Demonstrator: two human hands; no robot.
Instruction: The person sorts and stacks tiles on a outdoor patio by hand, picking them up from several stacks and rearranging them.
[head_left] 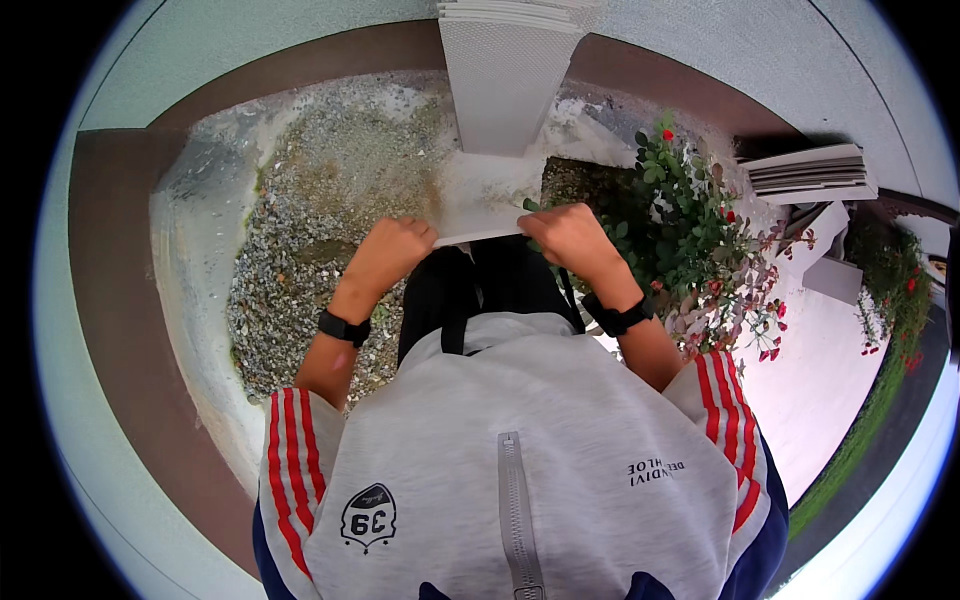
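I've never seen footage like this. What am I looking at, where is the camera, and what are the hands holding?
There is no machine here: a person wears a wide fisheye camera on the head, looking straight down, so edges bend near the rim. The grey zipped jacket at the bottom is the person's own chest. Both forearms come up from below. The left hand and right hand each grip the near edge of a flat white board, held out in front. Below lies a gravel bed with a brown border. To the right grows a bush with red flowers, and a stack of white slats lies beyond it.
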